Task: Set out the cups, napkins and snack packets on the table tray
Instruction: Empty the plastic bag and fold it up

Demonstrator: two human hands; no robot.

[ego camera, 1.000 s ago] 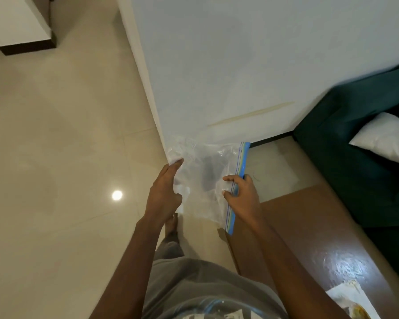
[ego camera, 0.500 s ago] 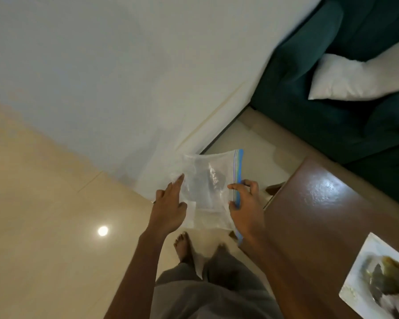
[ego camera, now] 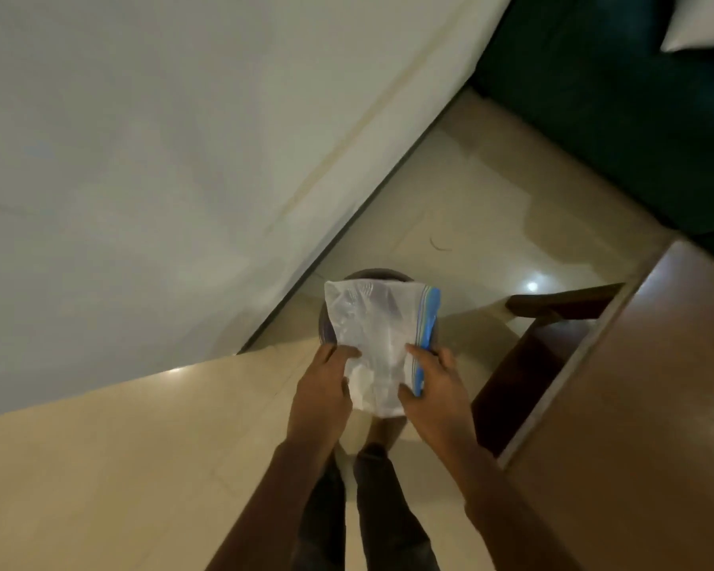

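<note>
Zip bag (ego camera: 382, 335), clear with a blue seal strip, hangs between both hands above a dark round bin (ego camera: 326, 319) on the floor. Left hand (ego camera: 320, 391) pinches its nine o'clock edge, right hand (ego camera: 429, 389) grips the seal at three o'clock. Best to part the strip evenly, keeping it level. Table (ego camera: 635, 405) sits at three o'clock.

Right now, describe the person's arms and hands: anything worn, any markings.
Both forearms are bare to the frame's bottom edge, with no sleeves in view. The left hand and right hand wear no gloves. No rings, watch or bands are visible, and no markings show. The fingers are uncovered.
</note>
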